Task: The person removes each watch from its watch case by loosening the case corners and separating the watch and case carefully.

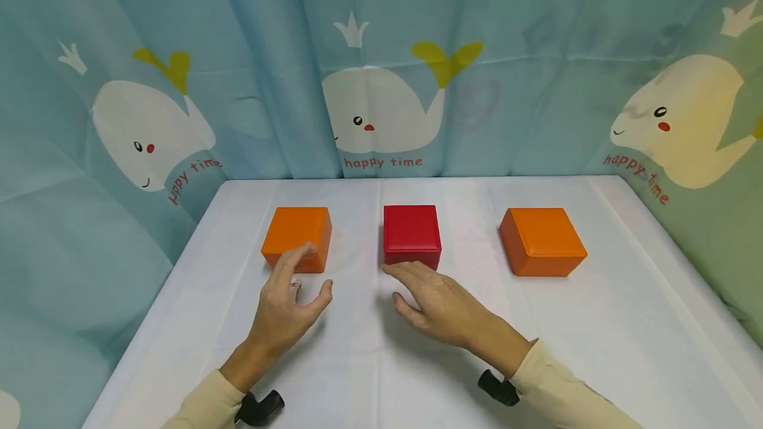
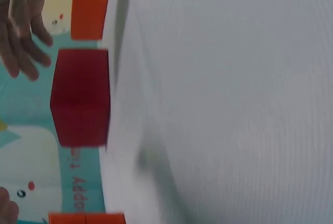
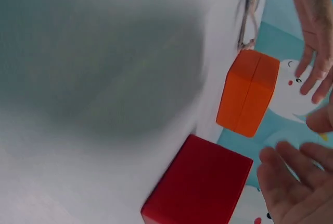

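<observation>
Just two boxes [image 3: 200, 182], right-wrist view

Orange blazes off your left box [image 1: 295, 227], orange again off your right box [image 1: 544, 234], and it's deep red on your middle box [image 1: 411, 230]! Your tablecloth [image 1: 626, 336] is white, your sleeves [image 1: 205, 401] cream, your curtain [image 1: 250, 18] blue-green, patterned with white whales [image 1: 387, 108], yellow-green tails [image 1: 447, 68] and red lettering [image 1: 383, 163].

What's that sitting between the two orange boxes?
A red box sits between the left orange box and the right orange box. The head view shows it.
</observation>
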The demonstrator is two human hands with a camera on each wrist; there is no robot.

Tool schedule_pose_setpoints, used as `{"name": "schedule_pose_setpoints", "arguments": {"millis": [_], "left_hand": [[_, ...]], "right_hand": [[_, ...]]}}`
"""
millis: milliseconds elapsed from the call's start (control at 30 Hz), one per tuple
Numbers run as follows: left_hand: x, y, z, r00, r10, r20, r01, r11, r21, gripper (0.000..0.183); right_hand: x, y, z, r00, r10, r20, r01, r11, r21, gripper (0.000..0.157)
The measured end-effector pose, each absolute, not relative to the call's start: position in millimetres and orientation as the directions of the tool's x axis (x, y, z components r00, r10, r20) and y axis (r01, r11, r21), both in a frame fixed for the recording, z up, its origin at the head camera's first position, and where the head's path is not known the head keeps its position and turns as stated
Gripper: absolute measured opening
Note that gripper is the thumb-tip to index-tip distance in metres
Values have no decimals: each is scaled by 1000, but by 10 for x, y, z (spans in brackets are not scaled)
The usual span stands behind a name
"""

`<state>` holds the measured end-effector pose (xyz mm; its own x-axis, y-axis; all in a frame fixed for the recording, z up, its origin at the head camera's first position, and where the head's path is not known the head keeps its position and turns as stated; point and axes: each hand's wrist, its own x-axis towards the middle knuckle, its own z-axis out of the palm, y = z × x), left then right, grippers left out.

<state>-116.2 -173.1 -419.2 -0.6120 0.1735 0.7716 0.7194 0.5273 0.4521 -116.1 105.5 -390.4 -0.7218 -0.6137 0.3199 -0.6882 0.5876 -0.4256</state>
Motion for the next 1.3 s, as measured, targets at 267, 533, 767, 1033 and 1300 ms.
{"name": "schedule_pose_setpoints", "arguments": {"millis": [267,533,767,1033,1300], "left_hand": [[-1096,-1507,-4169,-811,120,572,565,414,714,70],[-1123,-1354,-4193,-885,65,461,445,405,798,67],[-1192,-1247,-4209,-902,60,428,409,438,800,73],[-1288,-1141,-4251,-921,56,386,377,385,843,76],[-1443,-999,-4311,-966,84,246,259,397,880,77]], "right_hand": [[-1124,1140,-3916,-812,-442,381,-584,613,-533,51],[-1162,1184,-3982,-868,-254,426,-493,543,-680,59],[-1255,1238,-4067,-921,-140,364,-385,476,-791,67],[-1332,1270,-4146,-982,-93,162,-187,467,-864,74],[-1461,1271,-4220,-993,-105,56,-93,395,-914,79]]}}
